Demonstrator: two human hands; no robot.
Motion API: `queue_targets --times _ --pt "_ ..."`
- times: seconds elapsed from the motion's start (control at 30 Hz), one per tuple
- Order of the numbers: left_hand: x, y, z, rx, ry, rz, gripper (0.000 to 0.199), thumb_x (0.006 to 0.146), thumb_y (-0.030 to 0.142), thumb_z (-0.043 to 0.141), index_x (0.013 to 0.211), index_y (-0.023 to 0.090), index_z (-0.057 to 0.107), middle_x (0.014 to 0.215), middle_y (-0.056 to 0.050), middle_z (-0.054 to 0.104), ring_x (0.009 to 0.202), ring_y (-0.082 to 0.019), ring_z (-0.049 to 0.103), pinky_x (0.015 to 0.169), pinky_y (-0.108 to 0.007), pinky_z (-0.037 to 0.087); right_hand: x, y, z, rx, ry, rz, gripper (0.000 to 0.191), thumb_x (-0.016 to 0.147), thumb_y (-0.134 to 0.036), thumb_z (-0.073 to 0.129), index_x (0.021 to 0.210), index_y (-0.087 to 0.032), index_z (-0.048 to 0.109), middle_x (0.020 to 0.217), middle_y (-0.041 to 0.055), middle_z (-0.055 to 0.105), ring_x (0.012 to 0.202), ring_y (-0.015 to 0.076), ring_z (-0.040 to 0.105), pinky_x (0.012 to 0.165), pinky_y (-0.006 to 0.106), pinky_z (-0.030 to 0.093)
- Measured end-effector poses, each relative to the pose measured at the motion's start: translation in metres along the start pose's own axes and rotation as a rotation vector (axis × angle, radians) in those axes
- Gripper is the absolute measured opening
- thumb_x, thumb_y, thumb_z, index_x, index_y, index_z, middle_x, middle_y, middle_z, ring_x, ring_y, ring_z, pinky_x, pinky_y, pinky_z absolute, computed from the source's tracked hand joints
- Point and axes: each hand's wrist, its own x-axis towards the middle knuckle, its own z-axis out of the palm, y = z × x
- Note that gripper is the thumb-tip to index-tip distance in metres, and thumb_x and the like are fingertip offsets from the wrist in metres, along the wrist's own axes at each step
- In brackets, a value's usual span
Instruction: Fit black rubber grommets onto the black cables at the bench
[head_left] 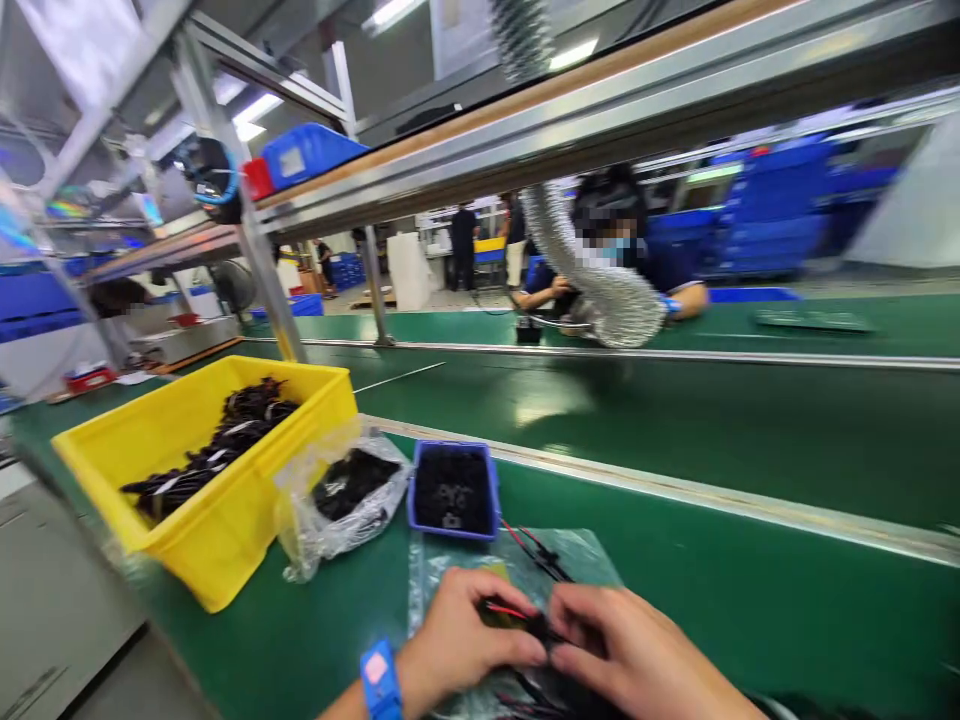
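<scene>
Near the bottom centre, my left hand point(469, 635), with a blue band at the wrist, pinches a dark cable piece point(534, 625) with a red wire. My right hand point(619, 635) meets it from the right, its fingers closed on the same dark piece. Fingers hide part of it, and the picture is slightly blurred. Under both hands lies a clear plastic bag point(592, 560). More black and red wires point(541, 552) lie on it just beyond my fingers. A blue bin point(491, 500) of small black parts stands behind the bag.
A yellow crate point(217, 560) of bundled black cables stands left, beside an open plastic bag point(382, 515) of black parts. A metal rail point(637, 490) crosses the green bench. Across it, a person point(611, 235) works behind a flexible duct point(626, 305). A shelf beam point(450, 175) runs overhead.
</scene>
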Motion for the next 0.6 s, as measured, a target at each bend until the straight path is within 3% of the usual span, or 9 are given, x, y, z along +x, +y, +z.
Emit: queue_targets --times 0.1,0.27,0.6 --pt "-0.001 -0.005 0.000 -0.046 -0.022 -0.021 0.032 0.045 0.032 0.082 0.069 0.014 0.071 0.064 -0.003 0.064 0.063 -0.015 0.053 0.061 -0.025 0.041 0.001 -0.011 -0.012 0.060 -0.011 0.067 0.007 0.067 -0.015 0.060 0.063 -0.021 0.063 0.059 -0.0037 0.062 0.058 0.0134 0.055 0.052 0.020 0.031" --pt "-0.004 -0.018 0.004 -0.238 -0.041 -0.136 0.039 0.042 0.032 0.085 0.071 0.013 0.067 0.065 -0.001 0.062 0.058 -0.011 0.052 0.056 -0.022 0.039 -0.004 -0.017 -0.015 0.073 0.012 0.005 0.012 0.069 -0.016 0.061 0.060 -0.021 0.065 0.052 -0.0055 0.057 0.052 0.0102 0.048 0.052 0.019 0.027" --pt "-0.005 -0.018 0.009 -0.290 -0.052 -0.049 0.028 0.043 0.023 0.085 0.064 0.014 0.070 0.063 -0.001 0.063 0.060 -0.012 0.053 0.057 -0.021 0.041 -0.004 -0.014 -0.017 0.111 -0.042 -0.054 0.018 0.069 -0.012 0.059 0.053 -0.018 0.064 0.046 -0.0040 0.054 0.046 0.0086 0.041 0.048 0.019 0.025"
